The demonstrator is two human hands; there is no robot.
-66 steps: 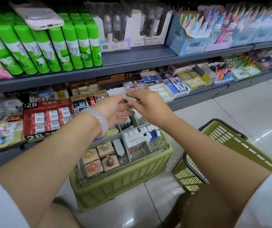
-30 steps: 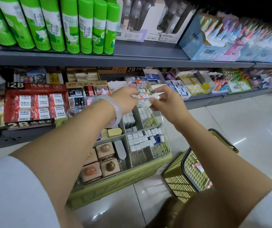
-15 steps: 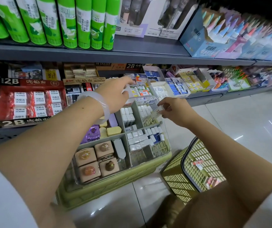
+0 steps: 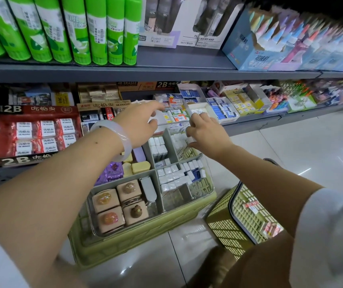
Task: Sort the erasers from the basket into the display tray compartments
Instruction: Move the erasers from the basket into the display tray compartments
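The right hand (image 4: pixel 205 133) is pinching a small white eraser (image 4: pixel 190 140) above the tray (image 4: pixel 206 196) compartment directly below its grip, apparently to drop it, while the left hand (image 4: pixel 139 123) is hovering alongside, fingers spread, holding nothing.

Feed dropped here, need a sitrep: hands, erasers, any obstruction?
Left hand open over tray. Right hand pinching white eraser above back-right compartment. Nothing blocking.

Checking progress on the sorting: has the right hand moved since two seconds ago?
Yes. The right hand parted from the left hand and dropped toward the tray's far-right compartment.
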